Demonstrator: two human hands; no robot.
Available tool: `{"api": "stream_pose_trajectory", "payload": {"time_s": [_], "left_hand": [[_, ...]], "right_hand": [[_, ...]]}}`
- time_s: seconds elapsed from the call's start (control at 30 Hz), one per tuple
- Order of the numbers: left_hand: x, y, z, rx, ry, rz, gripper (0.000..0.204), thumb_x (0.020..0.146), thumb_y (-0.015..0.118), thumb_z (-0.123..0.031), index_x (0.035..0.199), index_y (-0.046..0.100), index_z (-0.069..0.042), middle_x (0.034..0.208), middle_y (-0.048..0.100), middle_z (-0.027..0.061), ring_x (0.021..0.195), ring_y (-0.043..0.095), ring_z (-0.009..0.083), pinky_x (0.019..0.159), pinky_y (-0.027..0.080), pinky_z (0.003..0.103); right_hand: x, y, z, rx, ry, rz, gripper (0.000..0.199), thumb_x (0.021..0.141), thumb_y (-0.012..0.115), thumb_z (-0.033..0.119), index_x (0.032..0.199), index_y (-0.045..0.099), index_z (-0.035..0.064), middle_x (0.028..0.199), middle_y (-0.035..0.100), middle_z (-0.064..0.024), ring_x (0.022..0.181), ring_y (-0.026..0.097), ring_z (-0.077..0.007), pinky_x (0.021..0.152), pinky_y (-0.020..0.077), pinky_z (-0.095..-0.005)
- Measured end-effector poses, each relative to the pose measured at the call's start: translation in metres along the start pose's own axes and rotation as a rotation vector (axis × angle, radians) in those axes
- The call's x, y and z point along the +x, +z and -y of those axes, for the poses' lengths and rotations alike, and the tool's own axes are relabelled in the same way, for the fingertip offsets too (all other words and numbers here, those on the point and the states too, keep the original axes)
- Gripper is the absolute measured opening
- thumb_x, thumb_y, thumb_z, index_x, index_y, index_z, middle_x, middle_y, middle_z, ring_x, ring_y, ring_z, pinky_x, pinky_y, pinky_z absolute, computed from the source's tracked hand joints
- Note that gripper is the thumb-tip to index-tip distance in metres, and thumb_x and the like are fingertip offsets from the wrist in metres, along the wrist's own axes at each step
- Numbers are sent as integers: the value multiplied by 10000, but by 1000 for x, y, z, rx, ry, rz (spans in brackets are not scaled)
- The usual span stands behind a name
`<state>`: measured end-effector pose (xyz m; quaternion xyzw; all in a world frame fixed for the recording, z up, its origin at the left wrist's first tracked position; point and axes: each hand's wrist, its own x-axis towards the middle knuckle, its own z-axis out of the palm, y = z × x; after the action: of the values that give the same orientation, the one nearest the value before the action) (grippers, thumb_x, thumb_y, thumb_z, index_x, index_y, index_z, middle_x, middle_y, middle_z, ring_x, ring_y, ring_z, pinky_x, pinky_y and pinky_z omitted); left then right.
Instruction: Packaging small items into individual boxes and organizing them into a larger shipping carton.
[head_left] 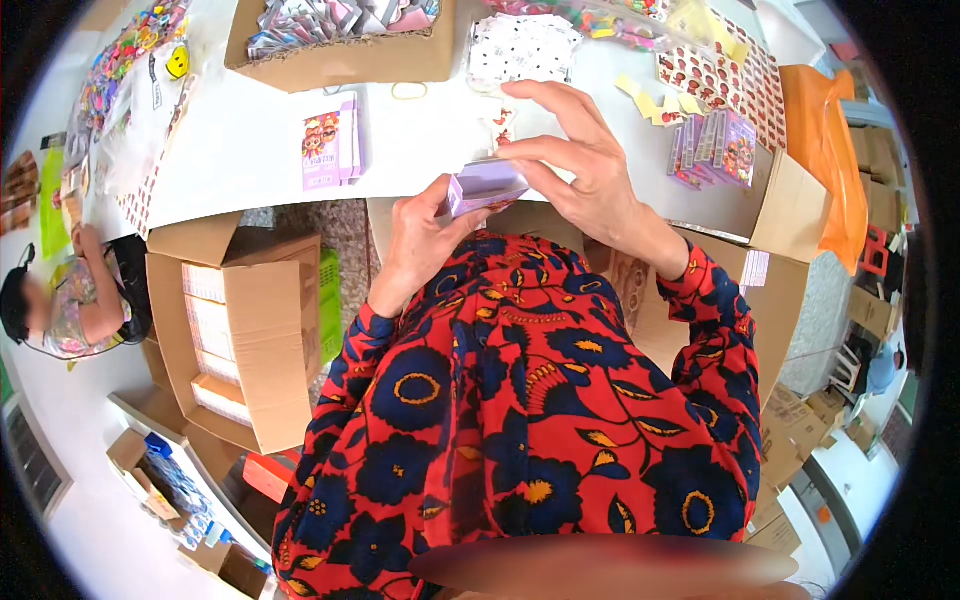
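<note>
The purple box [488, 184] sat at the middle of the frame, just above the floral shirt [520, 380], its near end open, so this one looked unfinished and its closing seemed left to do. The left hand [420, 240] gripped it from below; the right hand [590, 175] had its thumb and forefinger bent close at the open edge and another finger spread upward, though whether they pinched a flap I could not tell. Printed boxes [322, 150] at upper centre-left and a leaning cluster [718, 150] at upper right appeared done. Loose packets [345, 18] filled a brown corrugated carton [350, 68] at the top, suggesting plenty remained. The boxes were smooth, thin card with crisp corners; the packets looked glossy and crumpled.
</note>
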<state>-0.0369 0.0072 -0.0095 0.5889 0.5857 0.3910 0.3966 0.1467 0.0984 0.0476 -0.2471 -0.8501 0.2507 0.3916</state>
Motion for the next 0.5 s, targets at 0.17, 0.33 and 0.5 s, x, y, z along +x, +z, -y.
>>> {"api": "stream_pose_trajectory", "payload": {"time_s": [0.17,0.33,0.5], "left_hand": [[6,3,0,-155,62,-107,296,756,718,-66,1021,603,4,810,690,98,720,643,111,621,509,277],[6,0,-1,-199,-18,-51,297,756,713,-53,1024,601,11,795,684,91,725,623,76,639,512,255],[3,-1,-7,-224,-22,-67,275,775,698,-42,1024,600,19,852,682,75,746,617,84,671,515,252]], "right_hand": [[-9,-2,-2,-100,-54,-44,303,692,660,-39,963,694,91,1192,556,-114,1102,506,-310,894,436,-380],[-11,-4,0,-164,-87,15,301,686,674,-25,965,690,86,1204,549,-111,1105,505,-311,901,435,-376],[-12,-8,-1,-129,-71,107,264,717,670,3,974,676,59,1197,555,-114,1061,536,-291,882,449,-361]]}}
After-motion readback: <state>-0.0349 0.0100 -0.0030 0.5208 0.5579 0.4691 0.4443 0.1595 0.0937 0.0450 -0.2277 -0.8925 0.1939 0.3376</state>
